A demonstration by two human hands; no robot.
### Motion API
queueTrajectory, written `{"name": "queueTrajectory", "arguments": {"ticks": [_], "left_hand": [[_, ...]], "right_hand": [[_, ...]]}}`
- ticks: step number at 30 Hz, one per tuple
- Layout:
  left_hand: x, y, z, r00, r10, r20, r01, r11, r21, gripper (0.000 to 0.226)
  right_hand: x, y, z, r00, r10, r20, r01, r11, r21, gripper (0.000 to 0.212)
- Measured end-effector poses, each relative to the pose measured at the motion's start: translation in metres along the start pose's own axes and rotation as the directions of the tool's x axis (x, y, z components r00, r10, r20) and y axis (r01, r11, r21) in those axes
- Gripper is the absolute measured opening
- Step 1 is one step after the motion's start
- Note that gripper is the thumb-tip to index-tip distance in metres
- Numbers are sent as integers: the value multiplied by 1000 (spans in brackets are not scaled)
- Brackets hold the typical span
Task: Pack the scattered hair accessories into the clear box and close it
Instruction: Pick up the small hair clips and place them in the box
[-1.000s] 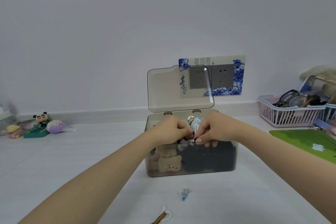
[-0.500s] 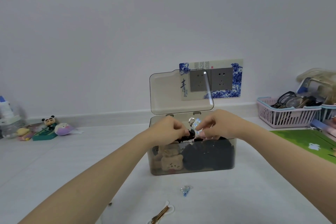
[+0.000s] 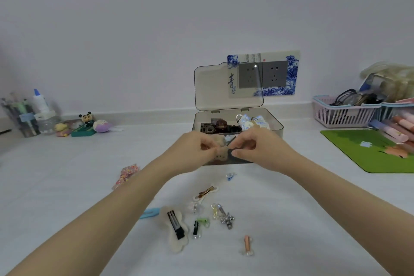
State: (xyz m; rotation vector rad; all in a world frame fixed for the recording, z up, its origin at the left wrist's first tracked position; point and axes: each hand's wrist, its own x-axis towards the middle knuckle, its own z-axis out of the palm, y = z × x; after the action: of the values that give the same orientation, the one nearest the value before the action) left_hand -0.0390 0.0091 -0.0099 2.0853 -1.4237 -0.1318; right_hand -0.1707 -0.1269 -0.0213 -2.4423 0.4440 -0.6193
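The clear box (image 3: 276,128) stands open at the middle, its lid (image 3: 215,87) upright. Dark claw clips (image 3: 220,126) and blue-white bows (image 3: 252,121) lie inside, and a plush bear clip (image 3: 220,156) shows through the front wall. My left hand (image 3: 195,149) and my right hand (image 3: 255,147) hover close together at the box's front edge with curled fingers. Nothing shows between the right thumb and fingers. On the table in front lie a plush bone clip (image 3: 175,229), a green clip (image 3: 200,224), a silver clip (image 3: 225,217), a pink clip (image 3: 247,245), a gold clip (image 3: 206,191) and a small blue clip (image 3: 230,176).
A bag of colourful elastics (image 3: 126,175) and a blue snap clip (image 3: 150,213) lie beside my left forearm. Figurines (image 3: 85,123) and a pen cup (image 3: 22,116) stand far left. A pink basket (image 3: 345,112) and a green mat (image 3: 371,150) sit at the right.
Both hands drew back from over the box to its front edge, leaving the blue-white bow inside. The view tilted down, so the scattered clips now show.
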Motion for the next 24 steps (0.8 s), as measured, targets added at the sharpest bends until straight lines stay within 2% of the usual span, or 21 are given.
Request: {"name": "queueTrajectory", "arguments": {"ticks": [5,9,11,13,19,24], "left_hand": [[-20,-23,19,982,-121,142,123,992,-7,13],[-23,-30,31,955,-206,215,222,974,-51,26],[-22,-34,33,948,-213,236,236,969,-75,24],[-20,-37,32,948,-197,248,226,970,-93,20],[-18,-44,32,958,-181,220,201,977,-72,20],[-20,-45,31,985,-123,120,123,992,6,15]], "right_hand": [[-8,11,34,995,42,90,-38,998,-47,16],[-10,22,50,988,64,137,-46,990,-131,26],[-9,27,56,985,46,168,-10,978,-207,28],[-6,29,58,990,40,137,-11,978,-207,25],[-5,30,62,994,42,97,-24,984,-179,18],[-11,25,66,999,38,18,-37,998,-46,14]]}}
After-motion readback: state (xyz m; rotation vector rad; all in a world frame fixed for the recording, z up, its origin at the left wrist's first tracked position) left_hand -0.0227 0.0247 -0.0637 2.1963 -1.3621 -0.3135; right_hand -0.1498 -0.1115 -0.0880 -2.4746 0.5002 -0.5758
